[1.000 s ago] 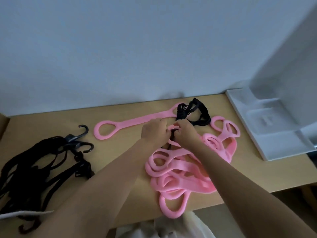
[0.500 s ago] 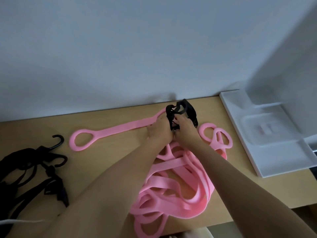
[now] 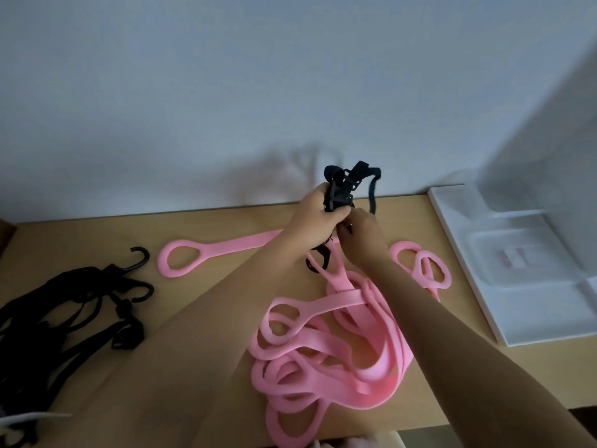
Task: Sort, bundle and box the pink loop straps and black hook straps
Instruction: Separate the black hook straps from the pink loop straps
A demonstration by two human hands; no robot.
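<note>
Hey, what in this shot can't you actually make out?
Head view only:
- Black strap pile: cut off by the left edge, count unclear.
- Pink pile: partly under both arms, bottom edge crops it.
- Right hand: its fingertips hidden against the held black strap, grip unclear.
- Tray: pink marking too blurred to read.

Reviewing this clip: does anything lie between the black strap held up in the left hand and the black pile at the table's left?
Yes. A single pink strap lies flat on the table between the black strap and the black pile. A black hook under it hangs against the pink tangle; whether it's snagged is unclear.
</note>
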